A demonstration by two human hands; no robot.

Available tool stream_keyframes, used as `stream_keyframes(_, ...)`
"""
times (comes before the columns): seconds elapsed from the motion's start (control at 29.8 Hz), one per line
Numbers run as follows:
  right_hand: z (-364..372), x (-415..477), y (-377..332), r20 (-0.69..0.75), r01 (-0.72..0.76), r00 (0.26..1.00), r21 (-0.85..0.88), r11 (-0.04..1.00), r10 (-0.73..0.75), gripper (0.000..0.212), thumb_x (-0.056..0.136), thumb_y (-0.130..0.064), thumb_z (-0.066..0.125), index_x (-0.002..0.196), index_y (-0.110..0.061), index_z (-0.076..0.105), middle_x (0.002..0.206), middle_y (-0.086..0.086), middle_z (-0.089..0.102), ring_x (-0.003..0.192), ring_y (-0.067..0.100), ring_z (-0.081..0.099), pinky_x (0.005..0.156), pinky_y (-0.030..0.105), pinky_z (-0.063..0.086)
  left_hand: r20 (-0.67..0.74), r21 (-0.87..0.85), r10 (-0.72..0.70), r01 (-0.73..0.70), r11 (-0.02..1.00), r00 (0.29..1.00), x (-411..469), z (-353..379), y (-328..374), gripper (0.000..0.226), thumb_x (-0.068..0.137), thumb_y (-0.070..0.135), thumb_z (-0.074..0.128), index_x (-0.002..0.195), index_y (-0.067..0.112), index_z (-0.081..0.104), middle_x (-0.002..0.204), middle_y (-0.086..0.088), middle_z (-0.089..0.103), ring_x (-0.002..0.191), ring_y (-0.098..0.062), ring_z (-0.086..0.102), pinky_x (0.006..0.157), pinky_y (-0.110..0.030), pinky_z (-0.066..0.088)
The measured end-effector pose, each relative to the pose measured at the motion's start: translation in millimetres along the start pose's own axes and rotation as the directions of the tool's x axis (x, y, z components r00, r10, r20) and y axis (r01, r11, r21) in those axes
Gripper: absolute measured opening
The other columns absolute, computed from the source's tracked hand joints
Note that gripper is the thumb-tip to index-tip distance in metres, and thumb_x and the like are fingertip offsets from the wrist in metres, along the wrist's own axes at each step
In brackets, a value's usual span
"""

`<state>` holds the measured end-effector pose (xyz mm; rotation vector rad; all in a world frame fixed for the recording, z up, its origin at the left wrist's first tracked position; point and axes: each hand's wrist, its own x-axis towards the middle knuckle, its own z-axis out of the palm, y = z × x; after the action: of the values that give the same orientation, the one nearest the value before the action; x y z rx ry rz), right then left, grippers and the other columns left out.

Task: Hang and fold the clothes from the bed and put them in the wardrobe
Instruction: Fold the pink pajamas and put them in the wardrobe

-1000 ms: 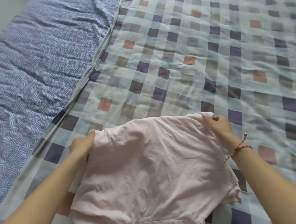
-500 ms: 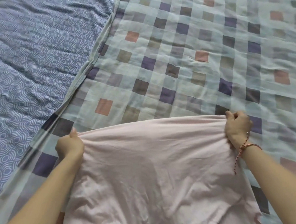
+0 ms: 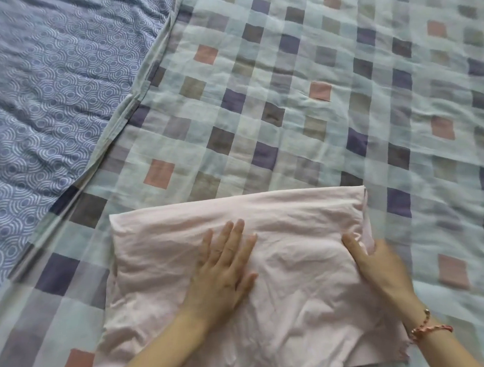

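garment: pale pink garment (image 3: 305, 282), folded into a rough rectangle, lies flat on the checked quilt (image 3: 287, 108) at the near edge of the bed, bottom centre of the view
garment far edge: straight fold line running left to right, right corner squared off
garment surface: creased, most of the wrinkles in the middle and near part
garment near edge: loose layers stick out at the lower left and lower right; a thin layer pokes out under the right side
left hand (image 3: 224, 273): palm down on the middle of the garment, fingers straight and spread wide, pressing flat on the cloth, gripping nothing
right hand (image 3: 381, 265): at the garment's right edge, thumb on top of the cloth, a strip of the edge showing between thumb and the other fingers
right hand fingers: motion-blurred, cannot tell whether they pinch the edge or just lie beside it
right wrist: red and pink braided bracelet (image 3: 427, 328), sitting beside the garment's lower right corner
forearms: both bare, coming in from the bottom of the view
bedding: checked quilt covers most of the bed; blue sheet (image 3: 43, 97) with a white ring pattern at upper left, quilt hem lying diagonally across it
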<state>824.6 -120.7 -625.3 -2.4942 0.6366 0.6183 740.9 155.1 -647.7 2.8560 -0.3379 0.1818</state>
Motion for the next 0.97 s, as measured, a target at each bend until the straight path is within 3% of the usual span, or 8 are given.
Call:
stream_keyframes(0.13,-16,-7,9,0.258,0.101,0.962,-0.025,0.995,-0.091,0.093,0.061,-0.086,0.048,0.124,-0.018,0.056,0.121,0.006,0.064,0.111,0.028,0.059,0.086,0.033,0.046,0.244,0.038,-0.065,0.058,0.998,0.968,-2,20,-11,0.057,0.098,0.047,0.008,0.144,0.018,0.026,0.149,-0.01,0.035,0.143,-0.017,0.014,0.112,-0.041,0.011)
stream_keyframes(0.3,-49,-49,-17,0.473,0.082,0.837,0.386,0.919,-0.274,0.058,0.065,-0.02,0.081,0.118,-0.023,0.057,0.104,-0.007,0.071,0.088,0.007,0.068,0.068,0.02,0.055,0.278,-0.323,-0.237,0.323,0.89,0.931,4,-10,20,0.079,0.09,0.065,0.0,0.144,0.018,0.033,0.153,0.001,0.02,0.142,-0.01,0.014,0.115,-0.021,-0.003)
stream_keyframes(0.37,-57,-82,-47,0.409,0.21,0.815,0.452,0.867,-0.411,0.05,0.076,-0.007,0.074,0.114,-0.034,0.054,0.103,-0.022,0.068,0.089,-0.007,0.064,0.067,0.009,0.048,0.419,-0.655,-0.387,0.568,0.498,0.822,5,-37,33,0.075,0.087,0.067,0.018,0.137,0.019,0.045,0.149,0.006,0.033,0.137,0.0,0.025,0.112,-0.012,0.011)
stream_keyframes(0.47,-42,-142,-100,0.42,0.44,0.693,0.398,0.805,-0.586,0.063,0.08,-0.015,0.067,0.118,-0.054,0.036,0.109,-0.047,0.049,0.101,-0.029,0.043,0.076,-0.005,0.035,0.654,-0.743,-0.413,0.641,-0.193,0.634,4,-77,29,0.066,0.081,0.061,0.03,0.112,0.015,0.066,0.115,-0.003,0.067,0.106,-0.009,0.061,0.094,-0.027,0.046)
stream_keyframes(0.64,65,-211,-158,0.478,0.536,0.56,0.413,0.736,-0.676,0.074,0.085,-0.019,0.059,0.147,-0.028,0.018,0.127,-0.004,0.052,0.11,0.002,0.044,0.076,-0.003,0.03,0.716,-0.695,-0.491,0.438,-0.57,0.496,-36,-112,-39,0.071,0.094,0.057,0.023,0.087,0.01,0.076,0.087,-0.014,0.072,0.078,-0.022,0.07,0.064,-0.031,0.057)
stream_keyframes(0.74,121,-232,-158,0.592,0.577,0.464,0.361,0.732,-0.658,0.053,0.09,-0.023,0.054,0.139,-0.015,0.035,0.119,0.005,0.052,0.109,0.021,0.051,0.093,0.024,0.039,0.774,-0.632,-0.511,0.496,-0.595,0.374,-71,-109,-80,0.082,0.087,0.07,0.024,0.096,0.0,0.065,0.08,-0.02,0.069,0.068,-0.028,0.067,0.065,-0.038,0.05)
stream_keyframes(0.84,140,-228,-132,0.3,0.748,0.532,0.272,0.605,-0.792,0.031,0.085,-0.014,0.044,0.112,-0.015,0.059,0.11,0.007,0.058,0.1,0.024,0.056,0.085,0.026,0.04,0.802,-0.584,-0.5,0.602,-0.544,0.326,-79,-101,-82,0.064,0.083,0.066,0.047,0.092,0.007,0.069,0.08,-0.013,0.071,0.071,-0.025,0.068,0.066,-0.036,0.054)
stream_keyframes(0.97,142,-192,-94,-0.104,0.828,0.543,-0.095,0.552,-0.833,0.043,0.084,-0.017,0.046,0.126,-0.017,0.053,0.134,0.012,0.049,0.124,0.026,0.043,0.103,0.032,0.031,0.384,-0.557,-0.837,0.821,0.127,0.39,-75,-82,-56,0.038,0.093,0.042,0.047,0.075,0.011,0.06,0.07,0.001,0.062,0.082,-0.027,0.064,0.066,-0.031,0.045)
